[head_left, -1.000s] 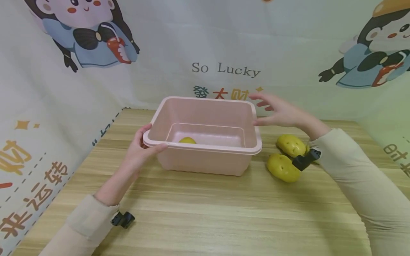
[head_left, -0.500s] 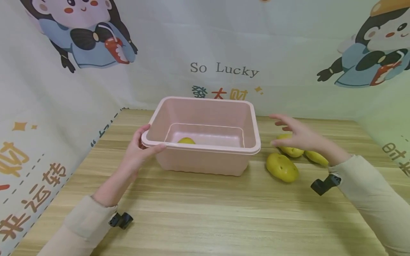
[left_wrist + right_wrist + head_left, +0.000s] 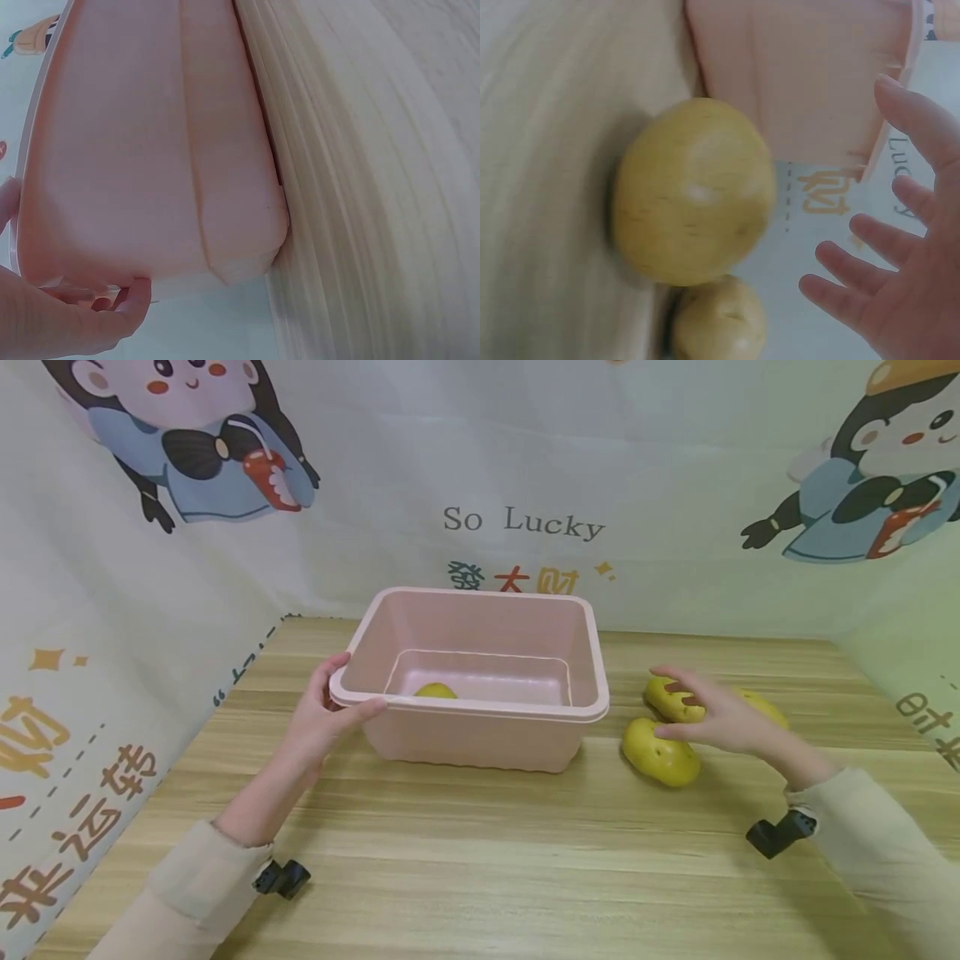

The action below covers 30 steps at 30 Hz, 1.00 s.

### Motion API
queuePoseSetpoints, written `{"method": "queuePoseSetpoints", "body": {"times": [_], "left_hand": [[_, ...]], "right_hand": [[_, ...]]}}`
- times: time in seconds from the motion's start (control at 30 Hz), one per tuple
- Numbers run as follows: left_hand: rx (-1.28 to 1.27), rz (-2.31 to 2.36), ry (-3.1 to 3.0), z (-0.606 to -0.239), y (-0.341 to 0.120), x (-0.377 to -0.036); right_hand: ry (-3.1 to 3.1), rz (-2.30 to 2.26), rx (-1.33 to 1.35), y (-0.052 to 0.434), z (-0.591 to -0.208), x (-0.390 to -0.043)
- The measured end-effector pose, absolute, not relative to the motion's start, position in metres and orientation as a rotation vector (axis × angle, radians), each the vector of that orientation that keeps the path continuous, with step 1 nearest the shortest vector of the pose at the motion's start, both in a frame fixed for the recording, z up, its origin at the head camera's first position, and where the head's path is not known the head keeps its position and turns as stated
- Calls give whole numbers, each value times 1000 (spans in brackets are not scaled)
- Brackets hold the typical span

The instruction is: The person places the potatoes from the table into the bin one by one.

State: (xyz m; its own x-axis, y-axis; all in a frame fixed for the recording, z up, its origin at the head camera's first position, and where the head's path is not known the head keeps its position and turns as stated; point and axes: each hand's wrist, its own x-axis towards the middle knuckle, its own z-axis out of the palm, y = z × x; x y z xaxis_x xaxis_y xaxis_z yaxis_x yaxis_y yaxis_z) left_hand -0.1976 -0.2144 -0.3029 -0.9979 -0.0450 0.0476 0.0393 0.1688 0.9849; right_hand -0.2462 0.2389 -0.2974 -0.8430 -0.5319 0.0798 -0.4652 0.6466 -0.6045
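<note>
A pink plastic bin (image 3: 480,737) stands on the table, with my left hand (image 3: 318,722) gripping its near left corner. In the left wrist view the thumb lies over the rim and curled fingers (image 3: 135,304) rest under it. Inside the bin a yellow potato (image 3: 435,691) shows only its top above the near rim. My right hand (image 3: 723,717) hovers over the potatoes right of the bin, fingers spread and holding nothing. Closest below it is the front potato (image 3: 654,762). A back potato (image 3: 663,695) and a third potato (image 3: 767,707) are partly hidden by the hand.
The wooden table (image 3: 465,860) runs back to a white printed cloth (image 3: 525,460) hung behind and along the sides. The bin's right wall stands a short way left of the front potato.
My right hand has moved away from the bin's right rim, to the right and down over the potatoes. The left hand has kept its grip on the bin.
</note>
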Motion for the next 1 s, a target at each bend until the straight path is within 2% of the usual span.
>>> {"method": "queuePoseSetpoints", "body": {"times": [0.5, 1.0], "left_hand": [[-7, -1988, -2356, -303, -216, -197], [-23, -2003, -2341, -304, -216, -197]], "right_hand": [[2676, -948, -866, 244, -335, -243], [2707, -827, -829, 243, -346, -242]]}}
